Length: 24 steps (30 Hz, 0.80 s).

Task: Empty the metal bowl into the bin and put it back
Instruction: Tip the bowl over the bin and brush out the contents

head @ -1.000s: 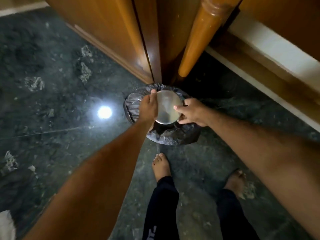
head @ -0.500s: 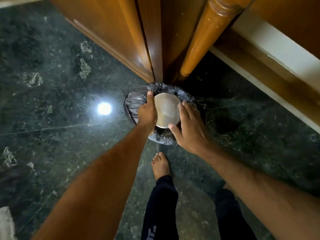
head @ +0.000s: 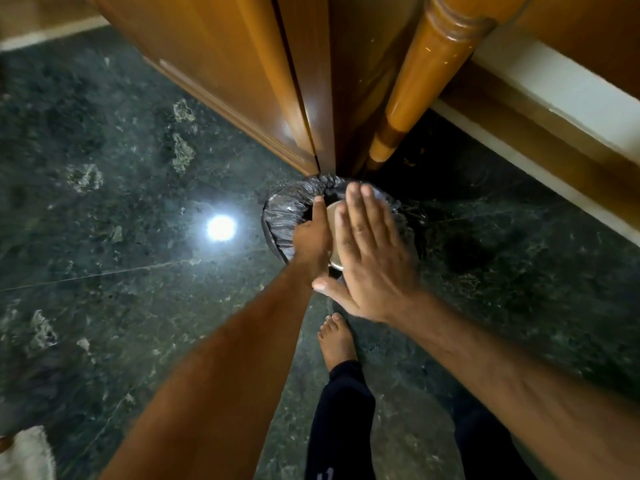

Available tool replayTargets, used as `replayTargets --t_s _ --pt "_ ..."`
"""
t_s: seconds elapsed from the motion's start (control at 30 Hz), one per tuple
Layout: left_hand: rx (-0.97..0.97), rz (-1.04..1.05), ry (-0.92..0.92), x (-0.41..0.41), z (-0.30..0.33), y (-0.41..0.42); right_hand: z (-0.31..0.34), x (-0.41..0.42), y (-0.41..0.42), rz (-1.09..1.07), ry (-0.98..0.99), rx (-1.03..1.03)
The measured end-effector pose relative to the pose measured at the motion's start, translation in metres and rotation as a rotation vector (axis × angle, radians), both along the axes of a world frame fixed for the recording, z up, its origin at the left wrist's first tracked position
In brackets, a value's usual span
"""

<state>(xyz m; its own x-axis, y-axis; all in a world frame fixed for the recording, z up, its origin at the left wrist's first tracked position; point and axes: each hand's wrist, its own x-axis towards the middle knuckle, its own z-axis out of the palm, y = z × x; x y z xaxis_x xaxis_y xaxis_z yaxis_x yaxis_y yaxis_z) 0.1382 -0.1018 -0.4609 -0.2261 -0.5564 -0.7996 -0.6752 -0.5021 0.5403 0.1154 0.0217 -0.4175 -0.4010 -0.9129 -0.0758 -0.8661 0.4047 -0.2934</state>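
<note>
Emptying step appeared under way, return not yet begun: the metal bowl (head: pixel 333 237) was held over the mouth of the black-lined bin (head: pixel 287 216), its contents not visible. The left hand (head: pixel 311 240) gripped the bowl's rim on the bin's left side. The right hand (head: pixel 370 258) was flat, fingers spread, above the bowl, contact indeterminate; the bowl seemed tipped on edge, opening direction unclear.
</note>
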Motion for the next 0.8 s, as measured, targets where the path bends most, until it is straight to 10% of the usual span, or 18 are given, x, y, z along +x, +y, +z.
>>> replayTargets --t_s 0.8 --pt "0.091 0.111 0.033 0.012 0.013 0.013 0.002 0.005 0.021 0.079 -0.061 0.082"
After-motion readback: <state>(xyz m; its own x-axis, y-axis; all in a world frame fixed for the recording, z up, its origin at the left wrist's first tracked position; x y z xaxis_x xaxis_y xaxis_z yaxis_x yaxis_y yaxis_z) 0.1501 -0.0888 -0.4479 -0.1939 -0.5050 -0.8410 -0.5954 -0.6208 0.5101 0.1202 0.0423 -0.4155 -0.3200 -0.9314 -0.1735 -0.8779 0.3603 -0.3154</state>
